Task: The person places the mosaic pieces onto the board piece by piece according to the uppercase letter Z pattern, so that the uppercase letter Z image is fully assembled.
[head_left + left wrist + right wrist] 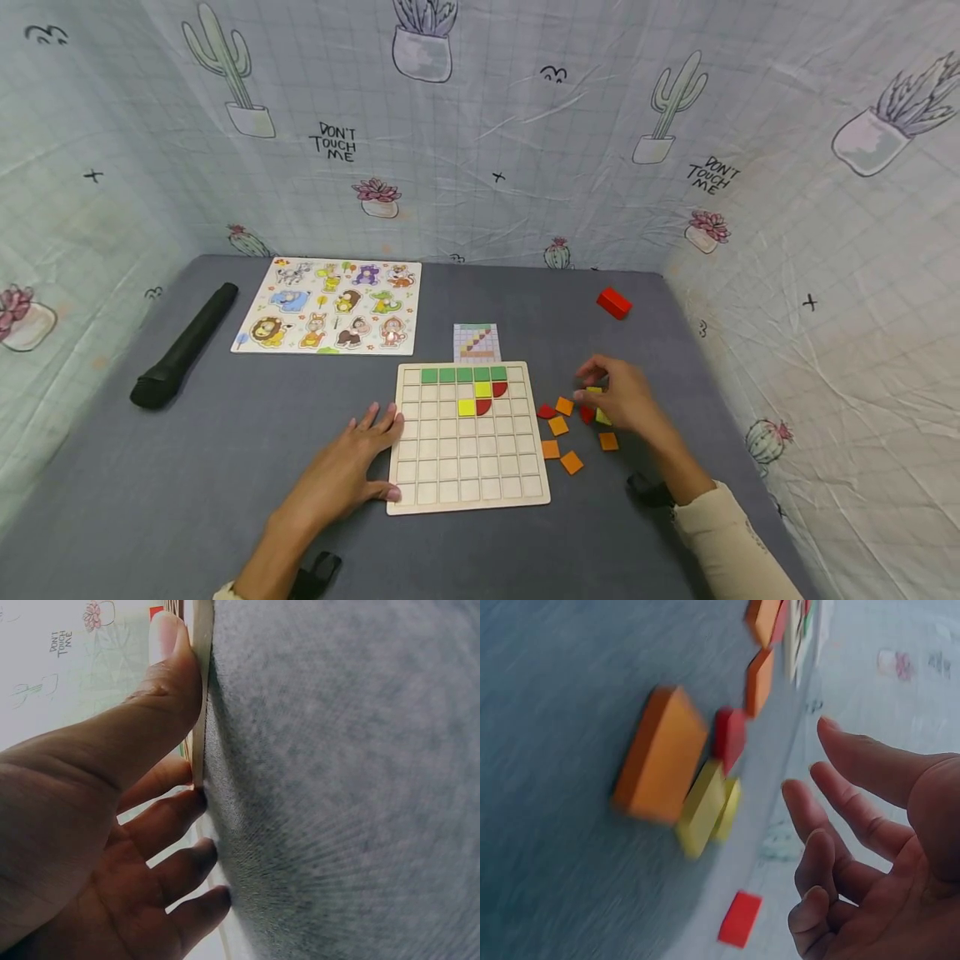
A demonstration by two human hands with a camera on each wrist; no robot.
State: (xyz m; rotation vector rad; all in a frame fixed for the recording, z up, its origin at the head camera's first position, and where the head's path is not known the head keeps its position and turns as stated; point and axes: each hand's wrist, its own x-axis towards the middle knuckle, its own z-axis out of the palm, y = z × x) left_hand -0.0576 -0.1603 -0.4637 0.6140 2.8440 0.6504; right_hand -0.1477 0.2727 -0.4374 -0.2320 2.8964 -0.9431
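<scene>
Cream cloth of the right sleeve (pixel 738 546) fills the lower right of the head view. Above it, the right hand (pixel 621 398) hovers right of centre, its fingers parted and lightly bent, holding nothing. Under and beside it lie loose orange square tiles (pixel 572 462), yellow pieces (pixel 702 811) and red pieces (pixel 546 412). Left of centre, the left hand (pixel 351 462) is spread wide, thumb and fingers touching the left edge of a pale wooden grid board (pixel 468 469) at lower middle, without a grasp. Its upper rows bear five green square tiles (pixel 464 375), two yellow square tiles (pixel 467 407) and two red quarter-round tiles (pixel 483 407). Just above the board sits a small printed card (pixel 476 342); a white animal-picture board (pixel 327 312) lies upper left, a black microphone-shaped object (pixel 186 346) far left, a red rectangular block (pixel 614 303) upper right.
</scene>
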